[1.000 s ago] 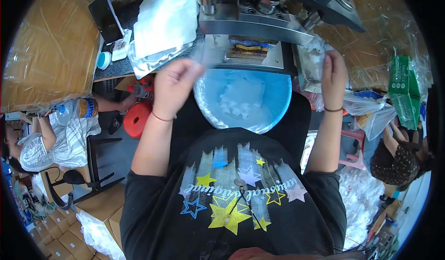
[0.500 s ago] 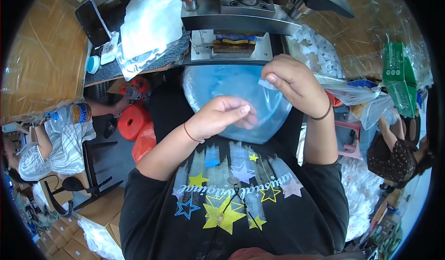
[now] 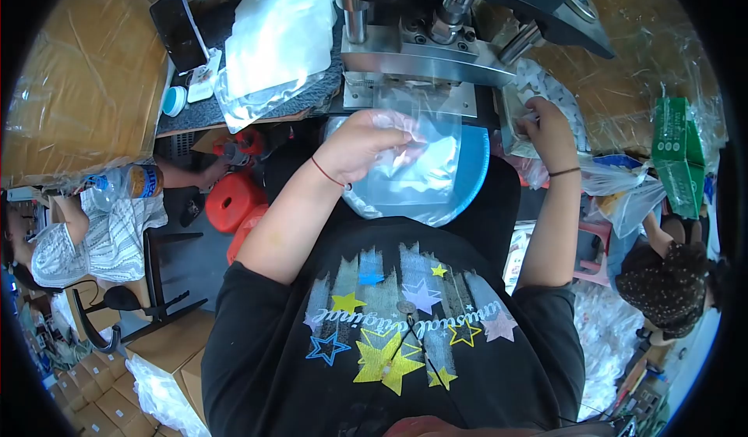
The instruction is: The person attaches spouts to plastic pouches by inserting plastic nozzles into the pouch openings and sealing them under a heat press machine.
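The clear bag (image 3: 433, 173) extends rightward from the left hand's (image 3: 366, 142) grip.

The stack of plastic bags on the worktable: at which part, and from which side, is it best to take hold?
The stack of plastic bags lies flat, its near end toward the front edge of the worktable. I would therefore come from the near side and pinch that end, thumb above and fingers below.

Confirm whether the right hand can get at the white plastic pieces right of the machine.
Probably yes: the right hand is right beside the white plastic pieces, and nothing visible blocks it; the left hand is apart, holding a clear bag.
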